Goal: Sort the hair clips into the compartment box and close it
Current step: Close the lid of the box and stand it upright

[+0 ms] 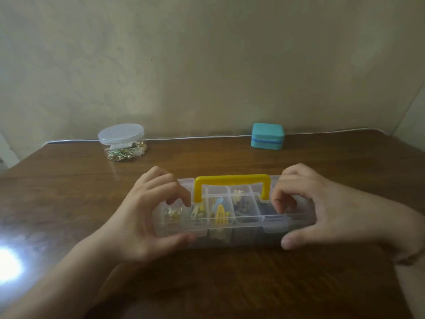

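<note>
A clear plastic compartment box (243, 223) with a yellow handle (231, 181) lies on the brown table, its lid down over the compartments. Through the lid I see hair clips: gold ones (172, 214) at the left, a yellow snap clip (220, 215) and a light blue one in the middle, dark ones (243, 208) to the right. My left hand (147, 215) grips the box's left end, fingers curled over the top and thumb on the front. My right hand (308, 203) grips the right end the same way.
A round clear jar (123, 142) with a lid, holding gold jewellery, stands at the back left. A small teal zip case (267, 136) sits at the back right by the wall. A bright glare spot (9, 265) shines on the table at the left.
</note>
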The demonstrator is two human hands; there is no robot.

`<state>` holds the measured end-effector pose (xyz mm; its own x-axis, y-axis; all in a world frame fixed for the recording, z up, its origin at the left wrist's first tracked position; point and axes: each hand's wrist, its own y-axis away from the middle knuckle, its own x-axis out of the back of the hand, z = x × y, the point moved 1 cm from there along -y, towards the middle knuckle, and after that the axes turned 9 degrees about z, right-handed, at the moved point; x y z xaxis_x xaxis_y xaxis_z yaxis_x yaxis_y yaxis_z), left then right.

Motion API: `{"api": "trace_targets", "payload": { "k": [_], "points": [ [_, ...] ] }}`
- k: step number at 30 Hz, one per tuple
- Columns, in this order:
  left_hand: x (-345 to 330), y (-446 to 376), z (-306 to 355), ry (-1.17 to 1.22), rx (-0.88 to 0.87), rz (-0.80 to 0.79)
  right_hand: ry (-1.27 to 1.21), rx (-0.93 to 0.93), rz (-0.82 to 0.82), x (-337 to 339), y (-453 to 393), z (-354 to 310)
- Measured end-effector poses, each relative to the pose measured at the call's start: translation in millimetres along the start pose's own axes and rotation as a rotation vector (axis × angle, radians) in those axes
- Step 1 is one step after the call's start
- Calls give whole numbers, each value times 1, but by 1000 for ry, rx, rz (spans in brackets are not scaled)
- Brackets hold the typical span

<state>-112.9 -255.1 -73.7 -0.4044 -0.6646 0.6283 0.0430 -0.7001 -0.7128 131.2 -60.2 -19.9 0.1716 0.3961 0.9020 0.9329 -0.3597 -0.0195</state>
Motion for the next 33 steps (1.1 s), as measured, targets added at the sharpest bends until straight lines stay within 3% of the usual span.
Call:
{"api": "trace_targets", "payload": {
  "k": [15, 25, 28, 33],
  "points": [
    [-4, -2, 0, -148, -52, 16, 433, 183, 158, -12, -7, -17],
    [-3, 5, -12, -462, -57, 184, 284, 118, 635, -34, -24, 8],
    [0, 4, -9, -461, 7, 167, 222, 79, 615, -30, -24, 16],
    [-11, 2, 5, -476, 18, 73, 265, 94, 340, -36, -27, 12]
  ]
}}
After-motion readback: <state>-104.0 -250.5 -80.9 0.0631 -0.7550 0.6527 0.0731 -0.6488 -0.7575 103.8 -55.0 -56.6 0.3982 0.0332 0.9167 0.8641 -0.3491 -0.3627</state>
